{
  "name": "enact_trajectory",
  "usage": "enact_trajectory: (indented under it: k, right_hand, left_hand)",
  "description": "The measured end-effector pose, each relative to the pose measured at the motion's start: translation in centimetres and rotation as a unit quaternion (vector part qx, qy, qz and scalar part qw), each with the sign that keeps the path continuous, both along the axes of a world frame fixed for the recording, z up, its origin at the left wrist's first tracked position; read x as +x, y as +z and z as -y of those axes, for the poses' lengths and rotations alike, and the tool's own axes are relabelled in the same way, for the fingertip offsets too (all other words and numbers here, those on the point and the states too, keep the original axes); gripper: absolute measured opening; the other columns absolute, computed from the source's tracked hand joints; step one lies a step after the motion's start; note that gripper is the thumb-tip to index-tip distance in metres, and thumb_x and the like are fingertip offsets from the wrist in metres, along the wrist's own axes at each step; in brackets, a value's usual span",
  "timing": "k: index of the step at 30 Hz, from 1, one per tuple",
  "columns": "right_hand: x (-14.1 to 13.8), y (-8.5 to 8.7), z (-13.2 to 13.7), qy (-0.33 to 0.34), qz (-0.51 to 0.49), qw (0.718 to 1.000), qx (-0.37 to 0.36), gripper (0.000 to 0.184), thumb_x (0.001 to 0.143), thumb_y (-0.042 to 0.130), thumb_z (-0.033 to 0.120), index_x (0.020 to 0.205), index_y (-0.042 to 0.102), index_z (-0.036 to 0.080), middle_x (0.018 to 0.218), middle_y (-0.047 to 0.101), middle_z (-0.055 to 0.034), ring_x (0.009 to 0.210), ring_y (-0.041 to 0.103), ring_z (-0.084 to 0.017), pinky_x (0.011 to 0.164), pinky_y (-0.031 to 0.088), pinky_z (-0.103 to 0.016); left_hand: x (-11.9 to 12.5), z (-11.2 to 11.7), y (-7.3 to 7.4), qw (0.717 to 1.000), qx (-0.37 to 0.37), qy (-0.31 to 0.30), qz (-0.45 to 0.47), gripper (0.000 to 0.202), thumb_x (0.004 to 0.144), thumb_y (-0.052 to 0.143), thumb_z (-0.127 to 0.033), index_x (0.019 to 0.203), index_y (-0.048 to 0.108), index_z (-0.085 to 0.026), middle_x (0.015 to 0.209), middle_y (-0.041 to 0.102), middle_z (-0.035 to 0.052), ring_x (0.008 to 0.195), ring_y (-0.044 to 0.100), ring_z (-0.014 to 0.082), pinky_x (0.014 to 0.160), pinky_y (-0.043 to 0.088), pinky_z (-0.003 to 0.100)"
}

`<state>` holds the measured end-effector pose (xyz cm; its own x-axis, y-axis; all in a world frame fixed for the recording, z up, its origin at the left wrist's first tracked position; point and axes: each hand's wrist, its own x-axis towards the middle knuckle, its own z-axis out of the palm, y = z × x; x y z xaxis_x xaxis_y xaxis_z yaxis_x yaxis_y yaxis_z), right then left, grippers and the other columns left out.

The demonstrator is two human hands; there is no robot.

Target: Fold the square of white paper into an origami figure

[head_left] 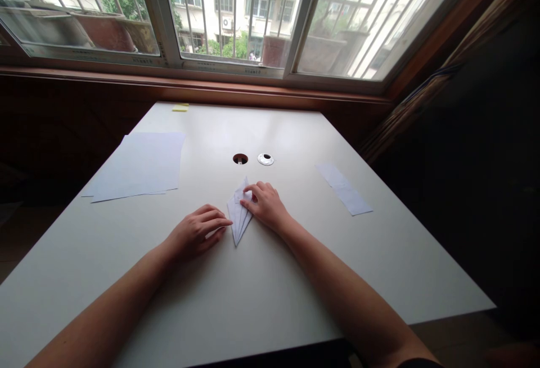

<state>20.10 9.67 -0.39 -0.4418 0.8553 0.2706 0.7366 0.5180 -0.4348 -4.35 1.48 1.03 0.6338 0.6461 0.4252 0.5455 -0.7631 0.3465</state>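
A white folded paper (238,224), kite-shaped with creased flaps and a sharp point towards me, lies near the middle of the white table (261,300). My right hand (265,202) is over its upper right part, thumb and index finger bent in a pinch at a flap; the other fingers curl and partly hide the paper. On the left side, my left hand (198,230) rests on the table with its fingers stretched out. Its index fingertip reaches the paper's left edge.
Several loose white sheets (139,165) lie at the left, and a paper strip (343,188) at the right. Beyond the folded paper are a round cable hole (240,159) and its silver cover (265,159). A yellow slip (180,107) sits by the far edge, below a barred window (232,13).
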Motion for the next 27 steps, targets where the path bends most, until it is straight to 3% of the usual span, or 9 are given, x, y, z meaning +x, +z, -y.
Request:
enact_trajectory:
  k: [5, 15, 27]
  right_hand:
    - [0.0, -0.1, 0.0, -0.009, -0.001, 1.000, -0.005, 0.024, 0.090, 0.065, 0.045, 0.106, 0.063, 0.027, 0.093, 0.061, -0.0037, 0.092, 0.051, -0.023, 0.084, 0.039, -0.037]
    - [0.0, 0.2, 0.1, -0.013, 0.008, 1.000, -0.013, 0.024, 0.091, 0.064, 0.045, 0.107, 0.063, 0.027, 0.094, 0.061, -0.0031, 0.094, 0.050, -0.022, 0.084, 0.037, -0.035]
    - [-0.1, 0.4, 0.1, -0.013, 0.028, 0.999, -0.019, 0.026, 0.091, 0.062, 0.047, 0.108, 0.061, 0.028, 0.097, 0.060, -0.0035, 0.096, 0.050, -0.022, 0.084, 0.036, -0.035]
  left_hand:
    - [0.1, 0.1, 0.2, 1.000, 0.007, -0.002, -0.013, 0.029, 0.093, 0.054, -0.018, 0.119, 0.066, -0.024, 0.110, 0.069, 0.0071, 0.107, 0.060, 0.0210, 0.093, 0.054, 0.036]
    - [0.5, 0.2, 0.2, 0.993, 0.044, -0.076, -0.074, 0.031, 0.097, 0.054, -0.021, 0.127, 0.063, -0.027, 0.123, 0.069, 0.0051, 0.121, 0.056, 0.0212, 0.101, 0.051, 0.037]
    - [1.1, 1.0, 1.2, 0.988, 0.073, -0.097, -0.091, 0.024, 0.096, 0.052, -0.014, 0.113, 0.067, -0.021, 0.111, 0.072, 0.0058, 0.105, 0.063, 0.0196, 0.095, 0.051, 0.037]
